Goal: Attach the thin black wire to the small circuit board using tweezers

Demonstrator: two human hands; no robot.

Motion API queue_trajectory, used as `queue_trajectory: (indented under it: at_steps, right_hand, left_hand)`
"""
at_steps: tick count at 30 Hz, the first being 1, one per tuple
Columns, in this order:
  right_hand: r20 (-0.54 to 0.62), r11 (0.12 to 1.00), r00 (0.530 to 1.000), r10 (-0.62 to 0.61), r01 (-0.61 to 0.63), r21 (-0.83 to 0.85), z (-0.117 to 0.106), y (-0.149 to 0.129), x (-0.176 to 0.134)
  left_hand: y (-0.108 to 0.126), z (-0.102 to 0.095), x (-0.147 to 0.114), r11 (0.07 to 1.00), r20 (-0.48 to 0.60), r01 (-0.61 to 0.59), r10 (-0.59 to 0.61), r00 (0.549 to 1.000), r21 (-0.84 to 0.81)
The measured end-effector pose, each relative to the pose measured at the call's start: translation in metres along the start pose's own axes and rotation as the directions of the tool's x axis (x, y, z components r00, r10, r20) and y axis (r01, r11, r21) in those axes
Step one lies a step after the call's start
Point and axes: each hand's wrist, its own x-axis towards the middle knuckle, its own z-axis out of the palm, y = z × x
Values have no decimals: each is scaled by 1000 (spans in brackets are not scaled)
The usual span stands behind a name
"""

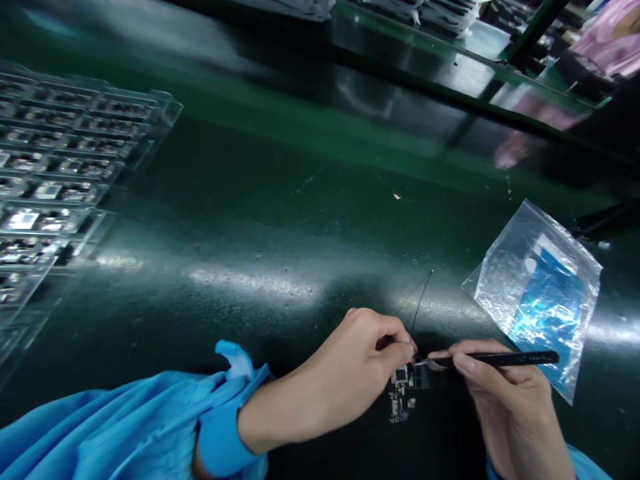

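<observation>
Both hands work over a small circuit board (403,393) at the near edge of the green bench (280,220).

Left hand (345,373): thumb and forefinger are pressed together, pinching the lower end of a thin black wire (421,301) just above the board; the wire rises from the pinch and curves away across the bench. Right hand (505,400): fingers closed around black tweezers (493,359), held almost level, tips pointing left and meeting the left fingertips at the board's upper edge. Whether the tips grip anything cannot be determined. The board lies flat between the two hands. A clear plastic bag (537,293) with blue contents lies just beyond the right hand. Clear trays (55,173) of parts sit well apart at far left. A blue sleeve (125,427) covers the left forearm.
</observation>
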Motion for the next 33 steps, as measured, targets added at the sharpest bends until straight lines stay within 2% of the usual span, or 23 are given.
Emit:
queue_trajectory:
  at_steps: [15,23,29,33]
  right_hand:
    - [-21,993,995,-96,95,-64,5,1,-1]
    - [-17,995,996,-83,82,-54,3,2,-2]
    - [-23,988,989,-146,144,-61,7,2,-1]
    - [-83,990,987,-139,136,-38,13,0,-4]
  left_hand:
    - [-2,1,-1,1000,-4,-4,4,1000,-30]
    - [0,0,0,1000,-10,19,-19,1000,-11]
    - [1,1,-1,999,-3,18,-18,1000,-30]
    - [1,1,-1,999,-9,11,-11,1000,-39]
